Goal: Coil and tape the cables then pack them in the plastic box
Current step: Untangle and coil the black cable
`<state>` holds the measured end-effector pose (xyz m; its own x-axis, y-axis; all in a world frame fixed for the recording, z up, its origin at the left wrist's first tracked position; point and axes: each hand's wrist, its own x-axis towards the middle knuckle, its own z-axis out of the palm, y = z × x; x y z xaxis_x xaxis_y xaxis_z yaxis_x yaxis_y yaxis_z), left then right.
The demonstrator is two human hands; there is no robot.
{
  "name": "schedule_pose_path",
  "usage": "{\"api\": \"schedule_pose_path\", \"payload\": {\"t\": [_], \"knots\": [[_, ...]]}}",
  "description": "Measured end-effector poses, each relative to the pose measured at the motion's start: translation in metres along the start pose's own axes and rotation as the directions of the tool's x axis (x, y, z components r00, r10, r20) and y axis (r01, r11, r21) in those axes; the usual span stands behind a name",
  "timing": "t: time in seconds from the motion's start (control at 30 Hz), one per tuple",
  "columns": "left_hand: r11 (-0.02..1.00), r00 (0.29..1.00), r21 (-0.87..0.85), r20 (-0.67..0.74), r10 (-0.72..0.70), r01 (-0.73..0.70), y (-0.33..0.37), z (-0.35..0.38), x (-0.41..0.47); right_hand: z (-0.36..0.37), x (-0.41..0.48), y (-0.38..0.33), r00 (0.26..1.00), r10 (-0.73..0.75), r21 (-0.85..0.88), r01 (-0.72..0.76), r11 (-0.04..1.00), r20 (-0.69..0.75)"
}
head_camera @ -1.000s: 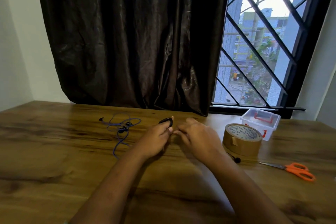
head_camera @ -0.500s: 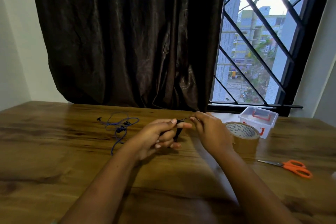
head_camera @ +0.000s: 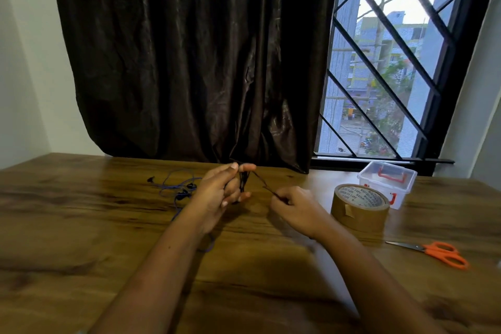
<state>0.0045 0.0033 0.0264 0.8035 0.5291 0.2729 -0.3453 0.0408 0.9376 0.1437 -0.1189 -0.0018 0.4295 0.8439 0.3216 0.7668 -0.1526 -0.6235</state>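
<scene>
Above the wooden table (head_camera: pixel 81 225), as I watched the head camera from afar, the person's left hand (head_camera: pixel 217 194) gripped a small bundle of black cable (head_camera: pixel 243 181) upright, thumb and fingers curled round it. 1 taut strand ran from the bundle down to the right hand (head_camera: pixel 295 209), which pinched it in curled fingers; I could not tell whether that hand touched the wood. A blue cable (head_camera: pixel 183 193) lay loose and uncoiled just beyond the left wrist, 1 stretch passing under the forearm. To the right sat a roll of brown tape (head_camera: pixel 359 206) lying flat, the clear plastic box (head_camera: pixel 387 182) with red latches just behind it, lid on, and orange-handled scissors (head_camera: pixel 439 252) nearer me. A dark curtain (head_camera: pixel 189 62) hung beside a barred window (head_camera: pixel 393 62).
</scene>
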Motion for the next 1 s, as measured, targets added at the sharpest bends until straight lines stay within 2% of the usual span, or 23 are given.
{"api": "schedule_pose_path", "payload": {"t": [0.07, 0.2, 0.3, 0.4, 0.6, 0.73, 0.83, 1.0], "knots": [[0.999, 0.998, -0.034, -0.056, 0.028, -0.03, 0.002, -0.007, 0.002, 0.002, -0.001, 0.001, 0.998, 0.037, 0.033, -0.039, 0.999, 0.057], [0.999, 0.999, 0.033, -0.031, -0.009, 0.01, -0.001, -0.007, 0.002, 0.003, -0.005, -0.004, 1.0, -0.005, 0.03, 0.005, 1.0, 0.01], [0.992, 0.996, 0.107, 0.045, -0.072, 0.067, -0.006, 0.003, -0.001, 0.004, -0.008, -0.014, 0.993, -0.102, 0.17, 0.11, 0.979, -0.06], [0.983, 0.985, 0.15, 0.121, -0.122, 0.103, -0.007, 0.008, -0.004, 0.006, -0.009, -0.023, 0.983, -0.111, 0.311, 0.151, 0.938, -0.144], [0.983, 0.982, 0.153, 0.141, -0.127, 0.105, -0.005, 0.009, -0.006, 0.006, -0.006, -0.022, 0.966, -0.076, 0.249, 0.14, 0.958, -0.248], [0.991, 0.983, 0.088, 0.146, -0.114, 0.101, -0.005, 0.008, -0.004, 0.006, -0.003, -0.016, 0.966, -0.002, 0.305, 0.084, 0.949, -0.259], [0.997, 0.986, -0.026, 0.152, -0.069, 0.074, -0.004, 0.005, -0.002, 0.008, -0.005, -0.014, 0.986, 0.033, 0.372, 0.03, 0.928, -0.162], [0.964, 0.998, -0.26, 0.001, 0.065, -0.062, -0.001, -0.006, 0.005, 0.015, -0.006, -0.01, 0.995, -0.008, 0.259, 0.033, 0.965, -0.1]]}}
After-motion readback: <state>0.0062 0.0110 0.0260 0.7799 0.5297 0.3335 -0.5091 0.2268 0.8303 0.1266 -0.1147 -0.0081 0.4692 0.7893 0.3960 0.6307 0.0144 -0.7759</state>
